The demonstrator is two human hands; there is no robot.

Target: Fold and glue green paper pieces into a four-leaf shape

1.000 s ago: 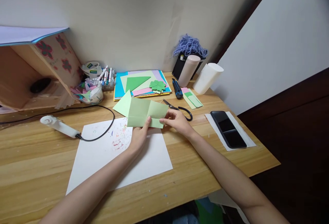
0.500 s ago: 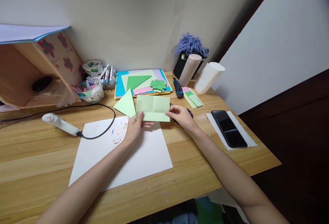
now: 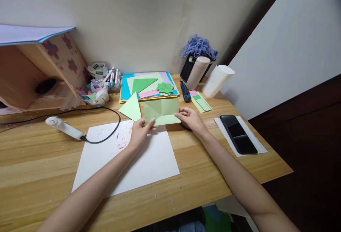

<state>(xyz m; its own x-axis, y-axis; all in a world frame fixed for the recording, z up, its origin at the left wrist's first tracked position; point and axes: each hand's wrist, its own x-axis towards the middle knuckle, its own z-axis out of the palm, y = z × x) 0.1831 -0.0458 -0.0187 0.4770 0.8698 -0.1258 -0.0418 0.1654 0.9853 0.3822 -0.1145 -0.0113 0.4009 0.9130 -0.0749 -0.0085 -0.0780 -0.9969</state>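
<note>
Both hands hold a light green folded paper [image 3: 161, 111] just above the wooden desk [image 3: 48, 161]. My left hand [image 3: 141, 132] pinches its lower left corner, thumb on top. My right hand [image 3: 192, 119] pinches its right edge. The paper is a creased rectangle, held nearly flat. A light green paper triangle [image 3: 130, 108] lies on the desk just left of it. Under my left hand lies a white sheet [image 3: 144, 164] with coloured scribbles.
A stack of coloured papers [image 3: 149, 86] with a green folded clover [image 3: 164, 88] lies behind. Scissors are mostly hidden under my right hand. A utility knife [image 3: 184, 91], two white cups [image 3: 217, 80], a phone [image 3: 238, 134], a corded white tool [image 3: 62, 126] and markers [image 3: 110, 77] sit around.
The green paper has been turned and lifted away from the triangle piece, moving right and back. Both hands moved with it; the scissors are now covered by my right hand.
</note>
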